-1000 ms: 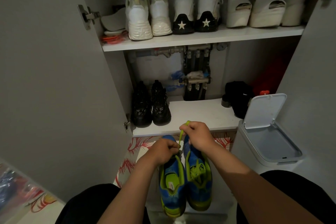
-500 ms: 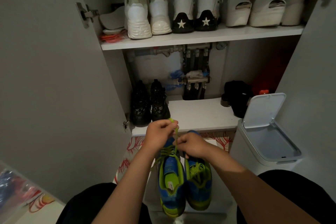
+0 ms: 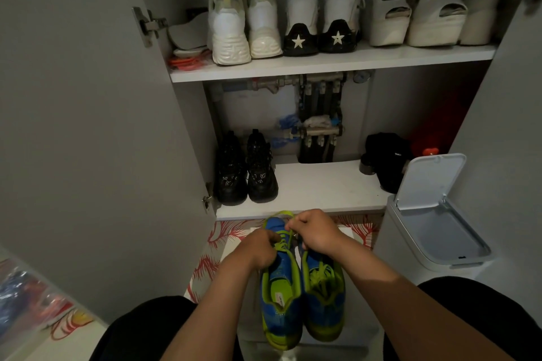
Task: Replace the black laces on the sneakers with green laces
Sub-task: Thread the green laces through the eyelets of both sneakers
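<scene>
Both left hand (image 3: 259,249) and right hand (image 3: 316,233) pinch green lace (image 3: 286,234).

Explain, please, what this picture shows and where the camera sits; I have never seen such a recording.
No machine here: a person works with bare hands, filmed by one camera worn on the head, looking forward and down. Blue-and-green sneakers lie before an open shoe cupboard, heels toward the camera. The right hand pinches a green lace above the left-hand shoe; the left hand grips it lower down. Black shoes stand on the lower shelf; a bin with its lid up stands at the right.
</scene>
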`<state>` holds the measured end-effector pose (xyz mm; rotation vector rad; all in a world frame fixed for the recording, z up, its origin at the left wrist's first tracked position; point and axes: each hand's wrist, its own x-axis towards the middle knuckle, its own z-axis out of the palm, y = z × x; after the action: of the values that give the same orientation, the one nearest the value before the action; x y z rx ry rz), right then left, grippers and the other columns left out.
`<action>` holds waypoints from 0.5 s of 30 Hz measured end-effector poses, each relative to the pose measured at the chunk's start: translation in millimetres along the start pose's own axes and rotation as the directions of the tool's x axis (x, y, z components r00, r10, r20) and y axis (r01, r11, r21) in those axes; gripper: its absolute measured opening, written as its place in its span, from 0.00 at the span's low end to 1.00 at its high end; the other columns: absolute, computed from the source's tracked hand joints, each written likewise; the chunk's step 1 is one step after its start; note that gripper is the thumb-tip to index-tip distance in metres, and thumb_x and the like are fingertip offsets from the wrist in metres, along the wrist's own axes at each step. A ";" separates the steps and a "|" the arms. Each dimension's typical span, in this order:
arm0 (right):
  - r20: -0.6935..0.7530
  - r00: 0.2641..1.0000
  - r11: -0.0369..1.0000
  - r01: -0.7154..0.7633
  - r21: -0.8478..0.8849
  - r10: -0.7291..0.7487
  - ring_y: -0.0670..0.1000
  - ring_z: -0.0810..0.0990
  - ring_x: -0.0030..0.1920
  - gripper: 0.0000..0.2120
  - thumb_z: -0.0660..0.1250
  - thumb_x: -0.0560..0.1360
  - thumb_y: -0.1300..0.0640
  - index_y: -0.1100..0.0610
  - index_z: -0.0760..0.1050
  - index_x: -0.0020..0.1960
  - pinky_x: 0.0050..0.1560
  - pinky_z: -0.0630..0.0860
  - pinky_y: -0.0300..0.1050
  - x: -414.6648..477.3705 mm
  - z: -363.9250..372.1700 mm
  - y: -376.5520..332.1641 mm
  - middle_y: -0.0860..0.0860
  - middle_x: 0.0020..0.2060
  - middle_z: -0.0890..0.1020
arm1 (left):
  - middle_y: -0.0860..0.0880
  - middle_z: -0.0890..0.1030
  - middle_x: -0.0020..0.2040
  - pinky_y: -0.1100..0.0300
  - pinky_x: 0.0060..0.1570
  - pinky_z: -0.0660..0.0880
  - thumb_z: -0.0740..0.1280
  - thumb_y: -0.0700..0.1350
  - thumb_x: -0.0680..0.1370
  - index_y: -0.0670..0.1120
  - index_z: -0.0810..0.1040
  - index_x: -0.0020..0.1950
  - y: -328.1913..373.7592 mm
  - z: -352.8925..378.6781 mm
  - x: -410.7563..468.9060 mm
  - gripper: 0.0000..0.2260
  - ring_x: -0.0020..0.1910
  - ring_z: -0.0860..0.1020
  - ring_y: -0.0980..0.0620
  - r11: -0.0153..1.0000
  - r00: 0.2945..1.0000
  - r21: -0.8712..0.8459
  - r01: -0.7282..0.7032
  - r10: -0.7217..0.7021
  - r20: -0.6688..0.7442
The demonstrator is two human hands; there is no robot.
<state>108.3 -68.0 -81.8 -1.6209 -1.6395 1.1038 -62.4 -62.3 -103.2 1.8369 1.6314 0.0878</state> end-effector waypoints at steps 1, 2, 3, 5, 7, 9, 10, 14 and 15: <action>-0.011 1.000 1.000 0.005 0.012 -0.005 0.43 0.76 0.23 0.11 0.63 0.81 0.55 0.54 0.84 0.45 0.34 0.75 0.39 -0.5 -0.2 -1.7 0.46 0.24 0.80 | 0.48 0.75 0.70 0.58 0.65 0.70 0.66 0.38 0.75 0.50 0.73 0.72 -1.3 0.8 1.2 0.25 0.68 0.74 0.49 1.000 1.000 0.010 -0.001 0.001 0.004; -0.054 0.998 0.999 0.017 0.035 -0.015 0.45 0.76 0.23 0.12 0.63 0.81 0.55 0.54 0.84 0.44 0.33 0.75 0.40 0.2 -1.1 -3.8 0.47 0.26 0.80 | 0.49 0.75 0.70 0.58 0.66 0.71 0.67 0.38 0.75 0.50 0.73 0.72 -2.5 1.5 2.3 0.25 0.67 0.74 0.50 1.000 1.000 -0.003 -0.013 0.013 0.004; -0.113 0.993 0.997 0.029 0.076 -0.020 0.46 0.75 0.23 0.13 0.63 0.81 0.56 0.54 0.84 0.43 0.33 0.75 0.40 2.0 -2.4 -5.9 0.47 0.28 0.82 | 0.49 0.75 0.70 0.58 0.67 0.70 0.67 0.38 0.75 0.50 0.73 0.72 -3.4 2.0 2.7 0.25 0.67 0.74 0.51 1.000 1.000 -0.019 -0.024 0.024 0.011; -0.190 0.982 0.987 0.036 0.154 -0.006 0.45 0.74 0.22 0.14 0.63 0.80 0.58 0.54 0.83 0.41 0.32 0.75 0.40 5.4 -7.1 -9.0 0.49 0.32 0.83 | 0.51 0.76 0.69 0.58 0.68 0.69 0.67 0.38 0.75 0.49 0.74 0.71 -3.9 4.1 2.7 0.24 0.67 0.74 0.52 0.997 0.998 -0.049 -0.055 0.057 0.026; -0.143 0.990 0.987 0.023 0.158 0.000 0.47 0.74 0.22 0.14 0.62 0.81 0.59 0.54 0.83 0.40 0.31 0.74 0.39 5.0 -10.0 -12.0 0.50 0.32 0.83 | 0.50 0.78 0.66 0.59 0.65 0.70 0.65 0.38 0.77 0.48 0.77 0.67 -3.0 4.3 2.3 0.19 0.65 0.75 0.51 0.994 0.997 -0.079 -0.070 0.067 -0.045; -0.059 0.998 0.987 0.017 0.161 -0.008 0.48 0.73 0.23 0.14 0.61 0.81 0.58 0.55 0.83 0.42 0.34 0.75 0.40 2.4 -8.2 -14.7 0.50 0.36 0.85 | 0.48 0.81 0.57 0.59 0.55 0.73 0.62 0.37 0.78 0.49 0.80 0.55 1.2 -1.3 0.1 0.12 0.57 0.79 0.48 0.988 0.959 -0.109 -0.113 0.080 -0.271; -0.030 0.999 0.986 0.019 0.164 -0.014 0.49 0.73 0.24 0.14 0.61 0.82 0.56 0.55 0.83 0.43 0.34 0.75 0.41 0.9 -6.8 -16.3 0.50 0.38 0.85 | 0.48 0.80 0.53 0.60 0.49 0.73 0.61 0.38 0.78 0.50 0.77 0.50 4.0 -6.2 -1.7 0.09 0.52 0.79 0.48 0.980 0.912 -0.128 -0.152 0.089 -0.401; 0.034 0.997 0.980 0.058 0.190 -0.065 0.48 0.71 0.23 0.14 0.63 0.82 0.52 0.57 0.82 0.44 0.28 0.70 0.38 -4.8 -1.9 -28.7 0.50 0.33 0.83 | 0.54 0.76 0.55 0.66 0.51 0.71 0.62 0.37 0.79 0.50 0.76 0.58 19.0 -27.0 -17.4 0.12 0.53 0.75 0.58 0.901 0.784 -0.211 -0.378 0.190 -0.591; 0.038 0.996 0.978 0.071 0.195 -0.080 0.48 0.70 0.23 0.14 0.63 0.82 0.53 0.57 0.81 0.43 0.28 0.69 0.38 -6.2 -1.6 -31.9 0.50 0.32 0.82 | 0.55 0.76 0.57 0.65 0.56 0.72 0.62 0.38 0.80 0.51 0.76 0.62 23.1 -30.4 -22.5 0.14 0.56 0.75 0.60 0.869 0.806 -0.275 -0.411 0.205 -0.556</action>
<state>94.1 -71.3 -52.7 -1.4077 -1.5556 1.2280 -61.7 -69.4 -59.5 1.8360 1.4674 1.0589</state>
